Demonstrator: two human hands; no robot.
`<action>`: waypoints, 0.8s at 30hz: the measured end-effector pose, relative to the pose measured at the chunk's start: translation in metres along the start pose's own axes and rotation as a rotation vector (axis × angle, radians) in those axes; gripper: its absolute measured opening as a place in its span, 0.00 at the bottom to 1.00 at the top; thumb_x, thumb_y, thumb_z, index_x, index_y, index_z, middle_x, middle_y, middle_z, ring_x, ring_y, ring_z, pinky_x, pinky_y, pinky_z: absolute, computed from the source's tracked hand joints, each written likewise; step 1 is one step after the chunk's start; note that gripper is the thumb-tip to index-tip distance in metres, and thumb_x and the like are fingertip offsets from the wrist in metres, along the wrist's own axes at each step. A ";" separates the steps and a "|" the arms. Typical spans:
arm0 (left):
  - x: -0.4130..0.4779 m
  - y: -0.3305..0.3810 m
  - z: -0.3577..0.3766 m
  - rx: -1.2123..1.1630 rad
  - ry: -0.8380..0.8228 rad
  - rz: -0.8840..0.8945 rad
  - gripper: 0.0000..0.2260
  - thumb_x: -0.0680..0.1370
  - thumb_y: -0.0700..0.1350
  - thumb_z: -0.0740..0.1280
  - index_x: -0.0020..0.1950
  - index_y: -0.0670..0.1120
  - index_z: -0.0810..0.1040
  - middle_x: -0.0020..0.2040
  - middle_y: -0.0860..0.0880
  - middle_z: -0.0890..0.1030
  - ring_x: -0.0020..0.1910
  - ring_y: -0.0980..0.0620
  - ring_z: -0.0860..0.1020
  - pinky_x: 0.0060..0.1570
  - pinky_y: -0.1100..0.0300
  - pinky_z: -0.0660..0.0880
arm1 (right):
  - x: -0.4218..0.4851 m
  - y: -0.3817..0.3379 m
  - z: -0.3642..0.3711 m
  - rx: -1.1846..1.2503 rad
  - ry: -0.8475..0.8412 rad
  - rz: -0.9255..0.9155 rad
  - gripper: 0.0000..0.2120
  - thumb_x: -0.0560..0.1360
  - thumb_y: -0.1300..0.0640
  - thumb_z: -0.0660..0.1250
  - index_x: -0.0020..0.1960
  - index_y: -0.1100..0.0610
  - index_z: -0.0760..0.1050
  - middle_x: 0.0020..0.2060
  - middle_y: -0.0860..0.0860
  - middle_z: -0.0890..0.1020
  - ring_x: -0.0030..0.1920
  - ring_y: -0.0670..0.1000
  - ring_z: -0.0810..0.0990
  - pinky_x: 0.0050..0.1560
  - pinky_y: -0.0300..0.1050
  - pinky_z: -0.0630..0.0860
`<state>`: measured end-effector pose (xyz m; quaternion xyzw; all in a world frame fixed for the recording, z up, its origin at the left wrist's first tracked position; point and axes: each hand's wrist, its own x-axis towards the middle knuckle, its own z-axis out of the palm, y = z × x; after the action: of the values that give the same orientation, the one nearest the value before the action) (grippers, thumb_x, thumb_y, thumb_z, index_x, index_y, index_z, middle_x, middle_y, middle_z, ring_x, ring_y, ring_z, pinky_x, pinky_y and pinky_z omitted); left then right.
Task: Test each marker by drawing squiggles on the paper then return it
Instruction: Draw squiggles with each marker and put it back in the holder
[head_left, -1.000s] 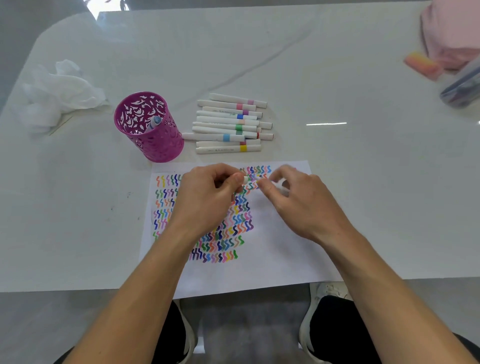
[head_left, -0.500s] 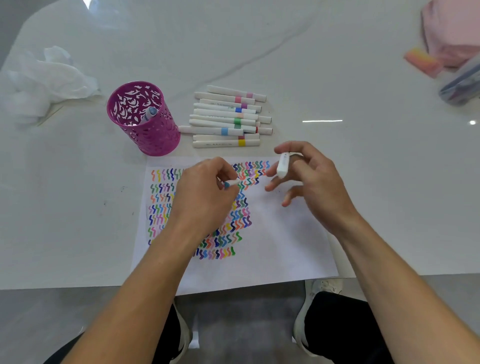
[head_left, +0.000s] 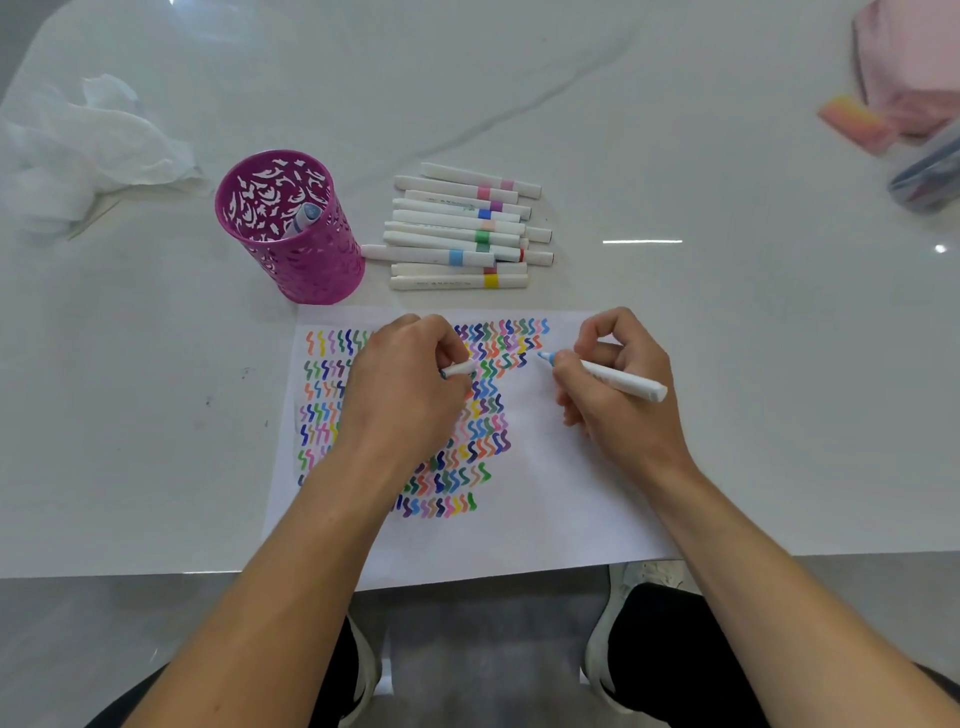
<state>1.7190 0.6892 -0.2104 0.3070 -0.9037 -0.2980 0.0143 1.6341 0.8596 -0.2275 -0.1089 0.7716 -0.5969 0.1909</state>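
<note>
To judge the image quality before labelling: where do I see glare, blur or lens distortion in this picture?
Head view: a glare streak lies on the glossy table, right of the loose markers; head view: the corners look stretched by the wide lens; head view: the pink bundle at the far right is soft, while squiggles on the paper look sharp.

Your marker (head_left: 623, 383) is white, tipped light blue. Your paper (head_left: 561, 493) is white, rowed with many-coloured squiggles (head_left: 483, 431). The cup (head_left: 322, 270) is magenta with leafy cut-outs. The loose markers (head_left: 447, 234) are white, each banded in one colour.
</note>
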 end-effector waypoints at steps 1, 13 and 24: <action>0.000 0.000 0.000 -0.002 -0.001 -0.004 0.06 0.74 0.44 0.76 0.48 0.51 0.81 0.44 0.55 0.78 0.45 0.54 0.76 0.45 0.59 0.72 | 0.000 0.001 0.000 -0.012 0.009 -0.008 0.09 0.77 0.64 0.71 0.45 0.61 0.70 0.32 0.64 0.80 0.28 0.54 0.78 0.26 0.43 0.75; 0.003 0.002 0.001 -0.005 -0.011 -0.023 0.06 0.74 0.44 0.76 0.48 0.51 0.81 0.46 0.54 0.79 0.45 0.53 0.77 0.45 0.58 0.74 | 0.001 0.007 0.003 -0.074 -0.028 -0.044 0.12 0.78 0.59 0.72 0.44 0.59 0.70 0.32 0.55 0.83 0.28 0.55 0.81 0.28 0.44 0.75; 0.004 0.001 0.001 -0.016 -0.015 -0.024 0.06 0.75 0.44 0.76 0.48 0.51 0.81 0.46 0.54 0.79 0.44 0.54 0.76 0.43 0.59 0.72 | 0.004 0.008 0.003 -0.119 -0.040 -0.052 0.11 0.79 0.58 0.72 0.44 0.58 0.70 0.32 0.54 0.83 0.28 0.53 0.81 0.28 0.42 0.76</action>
<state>1.7154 0.6883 -0.2115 0.3156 -0.8975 -0.3078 0.0066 1.6325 0.8573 -0.2367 -0.1518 0.7988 -0.5523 0.1840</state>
